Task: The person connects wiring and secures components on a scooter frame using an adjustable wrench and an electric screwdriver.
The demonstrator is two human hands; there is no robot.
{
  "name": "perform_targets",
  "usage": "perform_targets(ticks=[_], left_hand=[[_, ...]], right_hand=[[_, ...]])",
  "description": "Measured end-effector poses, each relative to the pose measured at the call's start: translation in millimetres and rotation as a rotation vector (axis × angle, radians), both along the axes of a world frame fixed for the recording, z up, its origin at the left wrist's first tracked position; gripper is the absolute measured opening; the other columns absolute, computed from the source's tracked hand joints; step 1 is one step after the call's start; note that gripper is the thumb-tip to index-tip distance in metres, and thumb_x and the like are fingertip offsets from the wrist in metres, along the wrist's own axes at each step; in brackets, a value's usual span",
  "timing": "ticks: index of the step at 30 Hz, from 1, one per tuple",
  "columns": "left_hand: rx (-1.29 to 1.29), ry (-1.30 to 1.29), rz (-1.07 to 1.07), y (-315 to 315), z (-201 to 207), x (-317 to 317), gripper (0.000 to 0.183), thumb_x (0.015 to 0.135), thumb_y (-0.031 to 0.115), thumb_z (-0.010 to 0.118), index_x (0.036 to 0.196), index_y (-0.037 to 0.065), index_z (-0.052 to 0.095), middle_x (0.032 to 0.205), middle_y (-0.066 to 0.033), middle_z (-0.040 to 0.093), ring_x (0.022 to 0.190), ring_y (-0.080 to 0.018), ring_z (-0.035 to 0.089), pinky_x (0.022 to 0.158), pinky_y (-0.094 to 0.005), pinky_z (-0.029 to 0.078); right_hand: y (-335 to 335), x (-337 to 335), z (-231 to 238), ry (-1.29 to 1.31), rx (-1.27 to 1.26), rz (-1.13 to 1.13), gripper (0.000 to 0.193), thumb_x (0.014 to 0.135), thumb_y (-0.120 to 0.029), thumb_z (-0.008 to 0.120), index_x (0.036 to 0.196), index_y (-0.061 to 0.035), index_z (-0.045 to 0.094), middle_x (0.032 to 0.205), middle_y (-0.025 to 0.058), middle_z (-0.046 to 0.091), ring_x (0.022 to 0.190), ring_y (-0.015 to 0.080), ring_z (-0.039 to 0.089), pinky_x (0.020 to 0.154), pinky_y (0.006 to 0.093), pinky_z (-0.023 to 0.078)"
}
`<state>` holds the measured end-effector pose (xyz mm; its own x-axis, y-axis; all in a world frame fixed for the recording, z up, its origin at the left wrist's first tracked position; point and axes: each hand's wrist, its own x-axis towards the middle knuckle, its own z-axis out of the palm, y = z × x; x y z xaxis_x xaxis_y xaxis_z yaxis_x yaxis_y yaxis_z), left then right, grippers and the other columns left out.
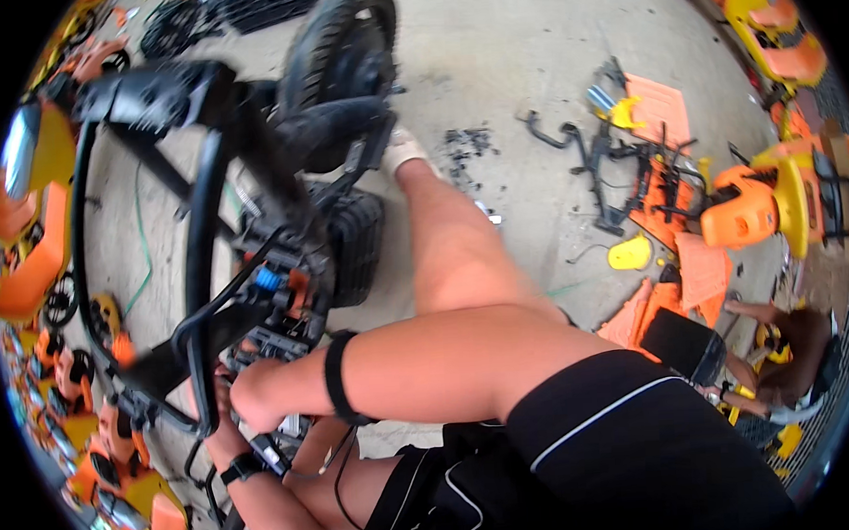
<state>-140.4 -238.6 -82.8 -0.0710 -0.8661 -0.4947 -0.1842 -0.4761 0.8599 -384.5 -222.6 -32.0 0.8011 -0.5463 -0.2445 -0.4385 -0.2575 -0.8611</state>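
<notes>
A stripped black scooter frame (201, 246) stands on my left, its tubes forming a tall loop. Its wheel (340, 60) with a treaded tyre is at the far end. Loose wiring and a blue connector (270, 277) show inside the frame. My right hand (258, 395), below a black wrist band (338, 378), is closed low against the frame's inner parts; what it grips is hidden. Just left of it my left hand (212, 393) reaches in behind a frame tube, fingers mostly covered. A black watch (242, 467) is on that wrist, beside a small dark device with a cable (270, 452).
Orange and yellow panels (659, 108) and black metal brackets (610, 176) lie on the floor to the right. Another person (793, 353) crouches at the lower right near a black box (682, 344). Several orange scooters (119, 439) stand along the left. Small dark debris (467, 149) lies ahead.
</notes>
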Motion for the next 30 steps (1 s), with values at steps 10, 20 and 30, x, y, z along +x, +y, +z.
perform_targets(ticks=[10, 20, 30], left_hand=[[-0.354, -0.555, -0.28, -37, -31, 16, 0.025, 0.084, 0.012, 0.071, 0.105, -0.002, 0.073, 0.106, -0.0112, 0.073, 0.096, -0.0204, 0.066, 0.087, -0.0338, 0.049], [-0.302, -0.812, -0.341, -25, -6, -28, 0.051, 0.084, 0.006, 0.077, 0.132, 0.002, 0.061, 0.11, -0.0221, 0.07, 0.106, -0.0373, 0.067, 0.092, -0.0422, 0.052], [-0.434, -0.814, -0.434, -35, -25, -21, 0.055, 0.083, 0.004, 0.073, 0.136, 0.007, 0.058, 0.112, -0.0187, 0.069, 0.11, -0.0406, 0.062, 0.092, -0.0477, 0.051]], right_hand=[[22, 6, -15, 0.152, 0.093, -0.029, 0.028, 0.083, -0.016, 0.061, 0.099, -0.0019, 0.078, 0.105, 0.0214, 0.074, 0.099, 0.0367, 0.073, 0.086, 0.0458, 0.057], [22, -7, -16, 0.161, 0.178, -0.021, 0.028, 0.089, -0.027, 0.059, 0.092, -0.0009, 0.07, 0.091, 0.0216, 0.071, 0.091, 0.0401, 0.069, 0.081, 0.0498, 0.054], [16, -3, -19, 0.181, 0.21, -0.024, 0.029, 0.09, -0.027, 0.059, 0.091, -0.0007, 0.07, 0.09, 0.0204, 0.071, 0.088, 0.0403, 0.069, 0.08, 0.0487, 0.055]])
